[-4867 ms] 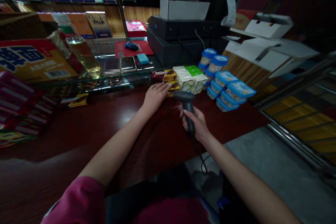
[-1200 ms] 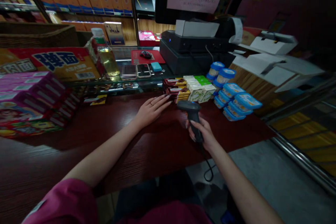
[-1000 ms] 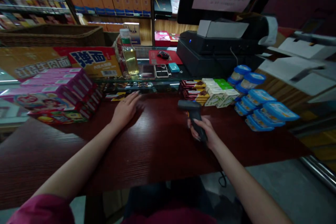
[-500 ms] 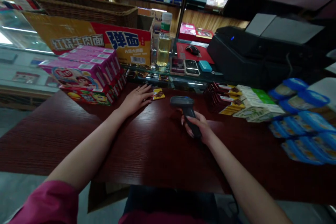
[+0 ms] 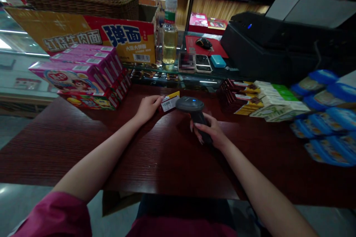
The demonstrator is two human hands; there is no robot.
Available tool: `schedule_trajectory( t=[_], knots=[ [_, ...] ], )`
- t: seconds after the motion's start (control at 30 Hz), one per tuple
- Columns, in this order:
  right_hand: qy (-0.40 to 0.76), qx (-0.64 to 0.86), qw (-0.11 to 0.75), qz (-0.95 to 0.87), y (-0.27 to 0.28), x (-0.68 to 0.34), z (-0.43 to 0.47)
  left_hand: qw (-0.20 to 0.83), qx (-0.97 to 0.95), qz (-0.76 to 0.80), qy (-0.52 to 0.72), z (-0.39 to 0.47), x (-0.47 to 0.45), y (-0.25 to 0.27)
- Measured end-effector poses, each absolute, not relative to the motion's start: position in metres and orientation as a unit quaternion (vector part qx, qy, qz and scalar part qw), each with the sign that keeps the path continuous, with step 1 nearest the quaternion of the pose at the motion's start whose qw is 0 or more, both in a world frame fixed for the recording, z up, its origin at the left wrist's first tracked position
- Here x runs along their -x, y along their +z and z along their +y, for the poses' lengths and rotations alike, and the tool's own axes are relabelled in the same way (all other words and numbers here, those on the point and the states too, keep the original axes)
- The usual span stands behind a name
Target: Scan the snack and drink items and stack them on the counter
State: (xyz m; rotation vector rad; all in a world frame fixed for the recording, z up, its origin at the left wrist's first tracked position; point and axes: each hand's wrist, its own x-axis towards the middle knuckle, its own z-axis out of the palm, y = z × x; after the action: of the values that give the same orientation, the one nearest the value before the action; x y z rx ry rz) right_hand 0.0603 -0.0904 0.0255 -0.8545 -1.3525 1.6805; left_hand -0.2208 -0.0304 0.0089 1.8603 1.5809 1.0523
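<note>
Boxes (image 5: 83, 74), pink over red, stand stacked left of the left hand (image 5: 149, 106), which pinches a tilted packet (image 5: 169, 103) with its barcode label showing. Dark-wrapped bars (image 5: 236, 98) and blue-lidded tubs (image 5: 333, 118) crowd the right. The right hand (image 5: 210, 131) is wrapped round a scanner (image 5: 191, 106) (blue light on top), whose nose hides the packet's end. The tubs are cut off; whether the packet touches the counter (image 5: 155, 163) is unclear.

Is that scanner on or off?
On, it seems: a small blue light glows on top of the scanner in the right hand.
</note>
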Motion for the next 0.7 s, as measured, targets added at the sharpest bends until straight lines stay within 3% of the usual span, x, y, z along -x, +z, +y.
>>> schedule_trajectory(
  t=[0.23, 0.43, 0.7],
  knots=[
    [0.675, 0.33, 0.371, -0.546, 0.022, -0.061, -0.085, 0.276, -0.621, 0.615, 0.399, -0.027, 0.217, 0.009],
    [0.682, 0.313, 0.425, -0.505, 0.018, -0.062, -0.087, 0.364, -0.611, 0.569, 0.413, -0.033, 0.217, 0.016],
    [0.627, 0.378, 0.519, -0.441, 0.019, -0.121, -0.124, 0.242, -0.684, 0.53, 0.438, -0.049, 0.168, 0.029]
  ],
)
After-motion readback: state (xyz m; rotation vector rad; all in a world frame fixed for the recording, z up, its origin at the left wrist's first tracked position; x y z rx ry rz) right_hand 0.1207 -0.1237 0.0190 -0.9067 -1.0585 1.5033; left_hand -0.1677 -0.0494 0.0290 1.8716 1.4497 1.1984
